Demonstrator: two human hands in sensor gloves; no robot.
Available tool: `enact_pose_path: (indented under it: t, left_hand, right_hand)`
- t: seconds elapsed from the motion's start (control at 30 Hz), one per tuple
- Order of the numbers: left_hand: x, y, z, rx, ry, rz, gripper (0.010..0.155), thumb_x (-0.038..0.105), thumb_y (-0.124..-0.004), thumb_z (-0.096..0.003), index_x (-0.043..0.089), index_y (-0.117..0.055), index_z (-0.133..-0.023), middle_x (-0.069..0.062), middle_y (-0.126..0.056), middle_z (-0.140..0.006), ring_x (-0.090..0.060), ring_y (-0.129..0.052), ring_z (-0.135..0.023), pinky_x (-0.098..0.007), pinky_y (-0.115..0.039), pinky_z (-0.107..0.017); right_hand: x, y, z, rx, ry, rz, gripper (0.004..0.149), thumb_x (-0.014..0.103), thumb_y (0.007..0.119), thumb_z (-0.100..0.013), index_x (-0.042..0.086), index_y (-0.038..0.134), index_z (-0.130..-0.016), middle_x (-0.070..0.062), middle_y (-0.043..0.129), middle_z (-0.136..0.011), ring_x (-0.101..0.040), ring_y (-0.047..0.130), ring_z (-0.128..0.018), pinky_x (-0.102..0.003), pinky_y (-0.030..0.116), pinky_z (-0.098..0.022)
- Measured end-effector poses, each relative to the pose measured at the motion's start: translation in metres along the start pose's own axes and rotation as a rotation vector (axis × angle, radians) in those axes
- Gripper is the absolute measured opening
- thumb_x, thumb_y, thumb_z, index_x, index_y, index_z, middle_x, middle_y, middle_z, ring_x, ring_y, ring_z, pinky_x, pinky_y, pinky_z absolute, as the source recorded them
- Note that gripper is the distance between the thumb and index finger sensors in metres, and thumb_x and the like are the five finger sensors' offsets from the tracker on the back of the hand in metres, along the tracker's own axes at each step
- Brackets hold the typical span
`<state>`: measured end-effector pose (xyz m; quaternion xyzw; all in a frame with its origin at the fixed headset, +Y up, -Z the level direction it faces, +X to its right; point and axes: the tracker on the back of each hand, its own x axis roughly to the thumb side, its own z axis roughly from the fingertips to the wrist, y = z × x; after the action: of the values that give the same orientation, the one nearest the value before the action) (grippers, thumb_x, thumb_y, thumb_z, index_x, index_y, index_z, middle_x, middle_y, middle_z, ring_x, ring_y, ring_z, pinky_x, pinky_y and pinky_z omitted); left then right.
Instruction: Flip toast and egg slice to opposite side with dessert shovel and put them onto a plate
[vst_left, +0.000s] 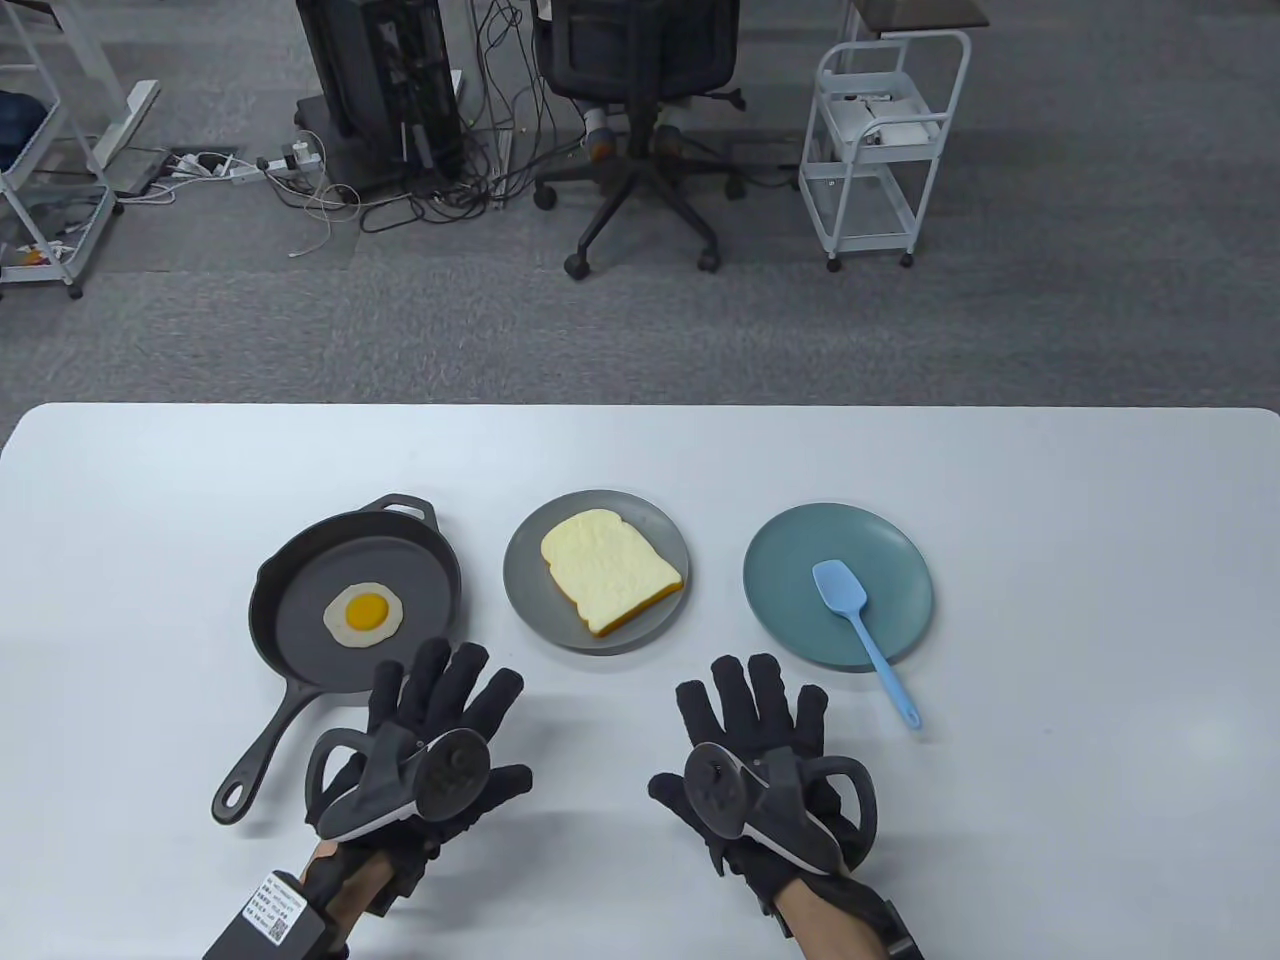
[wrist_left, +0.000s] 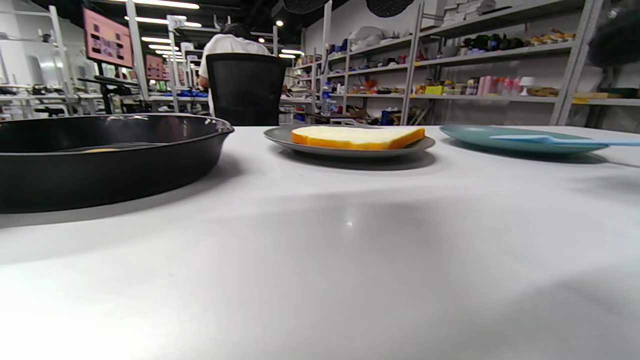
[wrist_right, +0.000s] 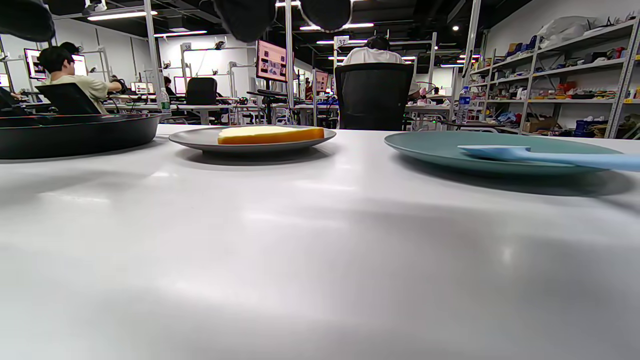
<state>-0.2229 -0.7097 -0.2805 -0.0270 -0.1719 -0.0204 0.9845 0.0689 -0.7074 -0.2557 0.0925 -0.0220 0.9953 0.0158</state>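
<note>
Table view shows both gloved hands lying flat on the white worktop (vst_left: 1050, 480), fingers straight and spread, gripping nothing. The left hand (vst_left: 430, 745) rests just beside the long handle of a black cast-iron skillet (vst_left: 300, 590), and its fingertips (vst_left: 432, 652) reach the skillet's near rim. Inside the skillet, just beyond those fingertips, lies a fried egg slice with a yellow yolk (vst_left: 364, 612). The right hand (vst_left: 765, 755) sits well apart from the left one, palm down. Ahead of it and slightly to its left stands a round grey plate (vst_left: 530, 590) carrying a pale slice of toast with an orange-brown crust (vst_left: 610, 572). Ahead and to the right of this hand is a round teal plate (vst_left: 790, 545), and a light blue dessert shovel (vst_left: 858, 620) rests on it, blade on the plate and handle sticking out over the near rim toward the hand. Right wrist view shows dark fingertips (wrist_right: 245, 17) at the top edge, above the worktop, with the toast and the shovel untouched on their plates.
</note>
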Motion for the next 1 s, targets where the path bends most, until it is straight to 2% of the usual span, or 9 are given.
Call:
enact_pose_path:
  t: [0.13, 0.37, 0.5, 0.8, 0.87, 1.0]
  left_hand:
    - [-0.019, 0.005, 0.001, 0.039, 0.075, 0.035, 0.096, 0.078, -0.045, -0.0325, 0.030, -0.032, -0.114, -0.012, -0.028, -0.126, -0.045, -0.024, -0.116, -0.063, -0.025, -0.082]
    - [-0.061, 0.007, 0.005, 0.113, 0.240, 0.100, 0.095, 0.075, -0.050, -0.0339, 0.025, -0.036, -0.114, -0.013, -0.032, -0.124, -0.047, -0.030, -0.115, -0.061, -0.028, -0.082]
    - [-0.085, 0.005, 0.008, 0.116, 0.340, 0.089, 0.096, 0.075, -0.052, -0.0338, 0.022, -0.037, -0.113, -0.014, -0.034, -0.123, -0.048, -0.033, -0.114, -0.061, -0.030, -0.081]
    - [-0.127, -0.011, 0.013, 0.019, 0.524, 0.117, 0.099, 0.074, -0.058, -0.0341, 0.017, -0.036, -0.113, -0.016, -0.034, -0.123, -0.048, -0.036, -0.113, -0.059, -0.034, -0.081]
    - [-0.134, -0.016, 0.013, -0.028, 0.561, 0.126, 0.101, 0.075, -0.059, -0.0334, 0.017, -0.036, -0.113, -0.016, -0.034, -0.123, -0.048, -0.038, -0.113, -0.059, -0.035, -0.081]
    - [-0.144, -0.031, 0.011, -0.202, 0.635, 0.149, 0.104, 0.075, -0.062, -0.0329, 0.015, -0.031, -0.112, -0.018, -0.033, -0.122, -0.049, -0.040, -0.112, -0.060, -0.037, -0.081]
  right_hand:
    - [0.000, 0.000, 0.000, 0.002, 0.000, 0.000, 0.090, 0.076, 0.057, -0.036, 0.030, 0.046, -0.112, -0.008, 0.036, -0.129, -0.042, 0.029, -0.116, -0.072, 0.029, -0.074]
    - [0.000, 0.000, 0.000, -0.002, 0.000, -0.004, 0.090, 0.076, 0.057, -0.036, 0.030, 0.046, -0.112, -0.008, 0.037, -0.129, -0.042, 0.030, -0.116, -0.073, 0.027, -0.074]
    - [-0.001, 0.001, 0.000, 0.005, 0.004, -0.006, 0.090, 0.076, 0.057, -0.036, 0.030, 0.046, -0.113, -0.009, 0.037, -0.129, -0.042, 0.029, -0.116, -0.073, 0.027, -0.074]
    - [-0.001, 0.002, -0.001, 0.017, 0.005, -0.006, 0.090, 0.076, 0.057, -0.036, 0.029, 0.046, -0.113, -0.009, 0.037, -0.129, -0.042, 0.030, -0.116, -0.073, 0.028, -0.074]
    - [-0.001, 0.002, -0.001, 0.020, 0.007, -0.006, 0.090, 0.076, 0.057, -0.036, 0.029, 0.046, -0.112, -0.009, 0.037, -0.129, -0.042, 0.030, -0.116, -0.073, 0.028, -0.074]
    - [-0.002, 0.002, -0.001, 0.028, 0.010, -0.009, 0.090, 0.075, 0.057, -0.037, 0.029, 0.046, -0.113, -0.009, 0.037, -0.128, -0.042, 0.030, -0.116, -0.073, 0.028, -0.074]
